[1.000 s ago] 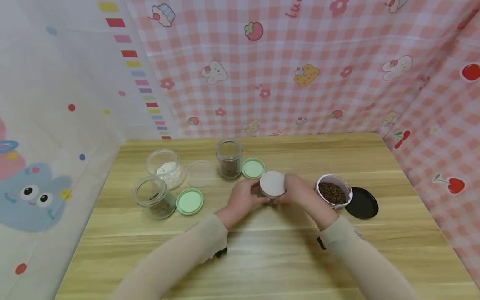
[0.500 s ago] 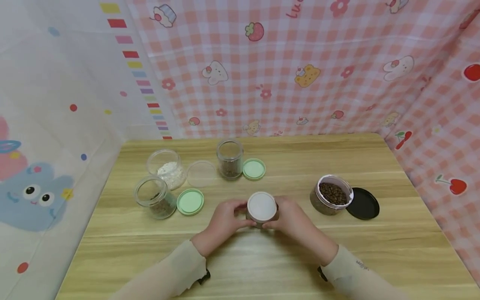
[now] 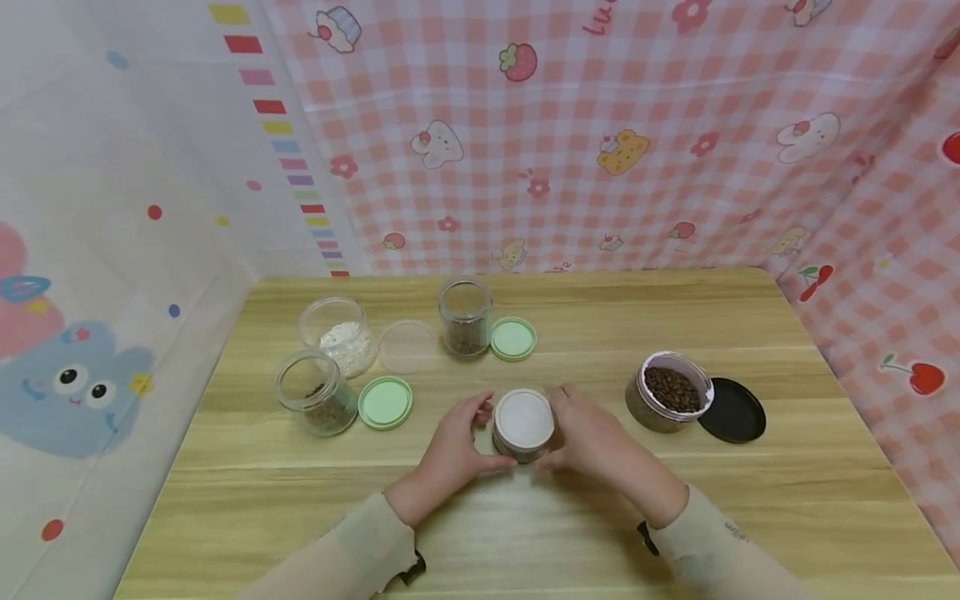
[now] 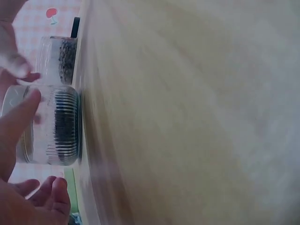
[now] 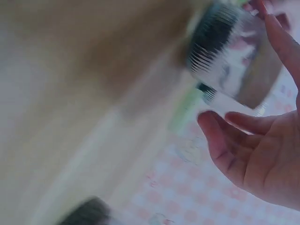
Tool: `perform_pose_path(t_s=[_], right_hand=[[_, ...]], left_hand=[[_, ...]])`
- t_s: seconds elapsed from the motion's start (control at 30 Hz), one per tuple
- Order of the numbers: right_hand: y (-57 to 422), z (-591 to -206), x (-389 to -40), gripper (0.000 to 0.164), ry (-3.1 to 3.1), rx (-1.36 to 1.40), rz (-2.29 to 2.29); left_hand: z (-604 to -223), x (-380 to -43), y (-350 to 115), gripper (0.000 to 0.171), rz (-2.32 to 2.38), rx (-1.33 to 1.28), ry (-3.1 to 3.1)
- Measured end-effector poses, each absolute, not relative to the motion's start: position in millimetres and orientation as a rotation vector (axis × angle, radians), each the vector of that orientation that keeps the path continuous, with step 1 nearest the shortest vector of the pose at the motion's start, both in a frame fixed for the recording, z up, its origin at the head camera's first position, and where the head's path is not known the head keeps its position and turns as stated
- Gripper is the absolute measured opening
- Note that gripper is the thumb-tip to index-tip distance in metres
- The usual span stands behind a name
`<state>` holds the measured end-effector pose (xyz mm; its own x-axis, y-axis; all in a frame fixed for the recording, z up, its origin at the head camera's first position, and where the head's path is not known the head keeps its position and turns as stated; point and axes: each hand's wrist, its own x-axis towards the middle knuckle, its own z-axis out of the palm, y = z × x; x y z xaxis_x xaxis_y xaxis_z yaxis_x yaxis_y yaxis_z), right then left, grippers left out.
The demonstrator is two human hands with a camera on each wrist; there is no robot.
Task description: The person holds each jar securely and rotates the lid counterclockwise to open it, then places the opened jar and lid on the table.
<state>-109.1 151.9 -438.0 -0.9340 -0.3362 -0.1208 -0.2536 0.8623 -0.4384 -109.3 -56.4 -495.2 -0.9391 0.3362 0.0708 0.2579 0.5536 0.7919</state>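
Note:
A clear ribbed jar with a pale lid [image 3: 524,418] stands on the table between both hands, with dark contents in its lower part [image 4: 64,124]. My left hand [image 3: 448,450] is spread on its left side, the thumb by its near face and the fingers off the wall. On the other side my right hand [image 3: 600,437] lies loosely around it; the right wrist view shows those fingers [image 5: 253,150] relaxed and apart from the jar [image 5: 225,51]. To the right, nearest that hand, is an uncovered tub of coffee beans [image 3: 670,392].
A black lid [image 3: 733,411] lies beside the bean tub. At left stand an open jar with dark bits [image 3: 318,400] and a tub of white flakes [image 3: 341,342], near a green lid [image 3: 386,402] and a clear lid [image 3: 407,347]. Farther back are another ribbed jar [image 3: 465,321] and green lid [image 3: 513,338].
Both hands have brought the lidded jar from farther back to the near middle of the table. Their fingers have since loosened from it.

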Motion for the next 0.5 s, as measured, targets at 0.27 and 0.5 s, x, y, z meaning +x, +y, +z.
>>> perform_pose_path(t_s=[0.27, 0.5], right_hand=[[130.0, -420.5, -110.3, 0.087, 2.916, -0.588, -0.467], [116.1, -423.0, -109.0, 0.08, 2.963, -0.532, -0.358]], left_hand=[[-499.4, -116.4, -45.5, 0.099, 1.464, 0.569, 2.443], [-505.1, -117.7, -39.9, 0.096, 1.465, 0.536, 2.43]])
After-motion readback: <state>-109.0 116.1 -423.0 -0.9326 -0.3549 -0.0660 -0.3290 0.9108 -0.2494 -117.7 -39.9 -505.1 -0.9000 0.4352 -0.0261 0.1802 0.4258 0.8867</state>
